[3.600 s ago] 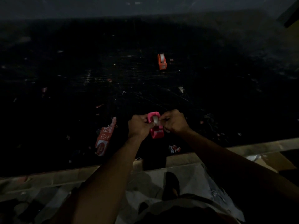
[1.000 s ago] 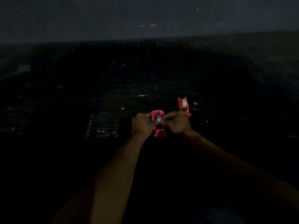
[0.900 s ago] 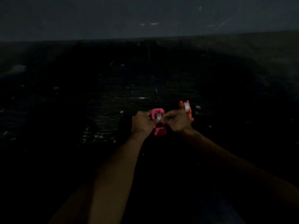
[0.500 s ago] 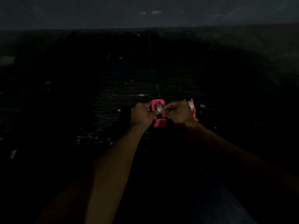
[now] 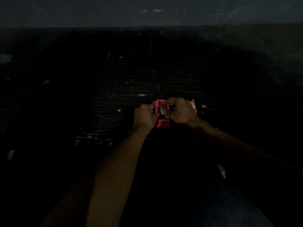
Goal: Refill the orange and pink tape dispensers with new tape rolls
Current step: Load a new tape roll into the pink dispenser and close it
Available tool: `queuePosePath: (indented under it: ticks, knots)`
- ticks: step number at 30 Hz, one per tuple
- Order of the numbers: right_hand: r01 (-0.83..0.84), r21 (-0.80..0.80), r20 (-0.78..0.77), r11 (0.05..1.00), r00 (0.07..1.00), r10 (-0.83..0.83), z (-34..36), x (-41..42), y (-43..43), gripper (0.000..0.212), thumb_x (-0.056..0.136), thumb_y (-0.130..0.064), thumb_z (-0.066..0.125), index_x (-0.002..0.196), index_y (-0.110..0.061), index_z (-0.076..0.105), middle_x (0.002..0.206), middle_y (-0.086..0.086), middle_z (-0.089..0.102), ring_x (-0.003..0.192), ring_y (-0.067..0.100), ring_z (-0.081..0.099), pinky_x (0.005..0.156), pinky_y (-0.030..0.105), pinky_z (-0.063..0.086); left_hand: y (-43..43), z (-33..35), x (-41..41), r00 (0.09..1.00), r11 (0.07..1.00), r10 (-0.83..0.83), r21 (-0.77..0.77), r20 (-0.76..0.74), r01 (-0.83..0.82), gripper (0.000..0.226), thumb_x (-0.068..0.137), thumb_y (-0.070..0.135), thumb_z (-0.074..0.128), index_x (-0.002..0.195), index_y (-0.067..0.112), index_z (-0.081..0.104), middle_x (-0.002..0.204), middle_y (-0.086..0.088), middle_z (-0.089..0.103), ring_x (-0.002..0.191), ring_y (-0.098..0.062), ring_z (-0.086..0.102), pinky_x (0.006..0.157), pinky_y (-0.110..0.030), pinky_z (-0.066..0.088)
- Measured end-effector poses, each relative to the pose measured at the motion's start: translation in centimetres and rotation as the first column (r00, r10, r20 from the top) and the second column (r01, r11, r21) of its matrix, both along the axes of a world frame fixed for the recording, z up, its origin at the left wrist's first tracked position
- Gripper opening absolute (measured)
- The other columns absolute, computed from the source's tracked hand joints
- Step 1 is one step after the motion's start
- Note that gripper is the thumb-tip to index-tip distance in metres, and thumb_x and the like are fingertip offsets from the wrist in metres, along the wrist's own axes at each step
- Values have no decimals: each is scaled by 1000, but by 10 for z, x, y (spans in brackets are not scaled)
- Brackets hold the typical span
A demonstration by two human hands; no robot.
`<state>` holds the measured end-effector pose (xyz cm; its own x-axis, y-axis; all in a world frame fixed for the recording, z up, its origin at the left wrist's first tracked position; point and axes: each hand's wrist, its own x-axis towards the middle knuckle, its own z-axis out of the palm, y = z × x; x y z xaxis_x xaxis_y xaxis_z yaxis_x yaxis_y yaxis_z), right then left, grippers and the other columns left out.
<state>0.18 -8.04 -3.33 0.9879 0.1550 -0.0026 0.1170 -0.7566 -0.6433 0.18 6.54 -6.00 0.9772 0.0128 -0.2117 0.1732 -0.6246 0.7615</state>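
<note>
Fingers of left hand (image 5: 144, 116) and right hand (image 5: 182, 112) curled tight around pink tape dispenser (image 5: 161, 123), clear tape roll (image 5: 162, 110) seated inside. Held above dark, scuffed table (image 5: 114, 99), orange tape dispenser (image 5: 193, 106) peeking just behind right hand. No legible writing anywhere.

A dark, scuffed work surface (image 5: 114, 102) is seen across most of the view, marked with pale scratches and flecks. Beyond its far edge a dim grey wall (image 5: 98, 12) is shown, on which a few faint light streaks can be made out. Small reddish scraps (image 5: 119, 110) are scattered over the surface, and another reddish bit (image 5: 203, 106) is found further right. A pale strip of scrap (image 5: 222, 171) is seen lying nearer the lower right. A pinkish fragment (image 5: 11, 154) is visible at the left edge; its nature cannot be told.
</note>
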Motion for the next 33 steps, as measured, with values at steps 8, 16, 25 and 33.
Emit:
queuePosePath:
  ticks: [8, 16, 25, 33]
  knots:
    - [-65, -181, -15, 981, 998, 63, 6, 11, -1, 18, 83, -25, 66, 97, -21, 75, 100, 8, 73, 91, 25, 66, 78, 29, 52, -3, 0, -1, 999, 999, 43, -29, -14, -44, 48, 84, 7, 62, 131, 16, 57, 119, -12, 69, 111, -22, 64, 102, -30, 48]
    - [-40, -184, -35, 982, 999, 34, 13, 15, 4, 20, 88, -18, 57, 99, -13, 73, 102, 9, 73, 94, 25, 65, 82, 29, 51, -4, -5, 5, 998, 998, 52, -33, -29, -53, 43, 85, 5, 58, 127, 15, 61, 121, -12, 68, 113, -28, 62, 103, -37, 48]
    - [-33, -209, -77, 977, 997, 17, 18, 25, 8, 18, 85, -12, 58, 96, -13, 72, 99, 13, 72, 93, 29, 65, 82, 36, 54, 1, -9, 16, 980, 989, 21, -137, -200, -49, 56, 77, 12, 67, 130, 28, 57, 116, -11, 69, 109, -31, 64, 91, -46, 55]
    - [-47, -166, -71, 985, 997, 36, 21, 24, 10, 17, 84, -18, 58, 90, -17, 74, 96, 9, 73, 89, 26, 66, 80, 33, 55, -2, -3, 17, 974, 984, 56, -155, -219, -91, 47, 82, 6, 65, 126, 23, 61, 120, -7, 65, 102, -29, 66, 79, -47, 60]
